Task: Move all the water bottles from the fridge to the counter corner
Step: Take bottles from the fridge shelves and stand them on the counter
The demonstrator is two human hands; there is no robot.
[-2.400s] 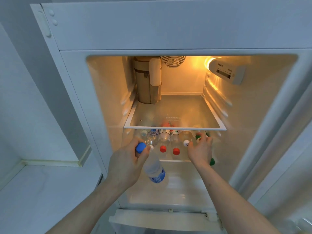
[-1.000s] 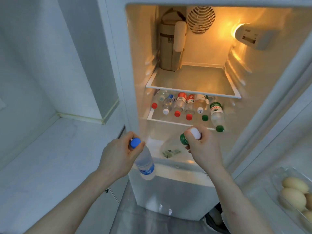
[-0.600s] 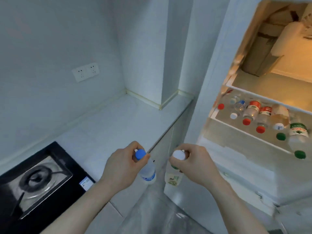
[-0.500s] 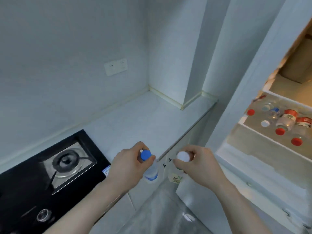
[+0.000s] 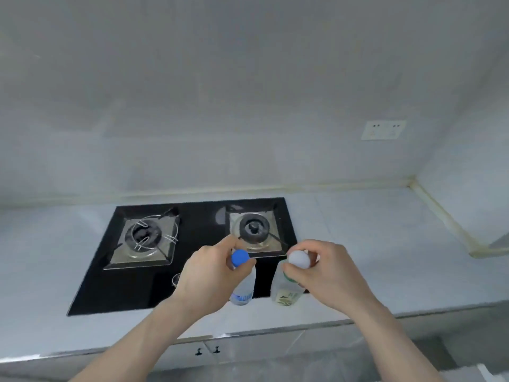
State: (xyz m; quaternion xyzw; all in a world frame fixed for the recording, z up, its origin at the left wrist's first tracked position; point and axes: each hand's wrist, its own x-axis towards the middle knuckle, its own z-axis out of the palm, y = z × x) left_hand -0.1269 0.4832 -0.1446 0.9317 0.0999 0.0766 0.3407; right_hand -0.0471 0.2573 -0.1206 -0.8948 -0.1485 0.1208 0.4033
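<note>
Fingers of the left hand (image 5: 209,274) pinch a blue-capped bottle (image 5: 243,282); the right hand (image 5: 322,274) grips a white-capped bottle (image 5: 287,290).

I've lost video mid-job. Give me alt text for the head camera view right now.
Two hands each hold a bottle by its neck above a counter: the left hand a blue-capped bottle, the right hand a white-capped bottle. Below them is a black two-burner gas hob; the counter corner lies at upper right, under a wall socket.

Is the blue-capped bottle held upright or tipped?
Roughly upright: the blue-capped bottle hangs cap-up from the left hand.
</note>
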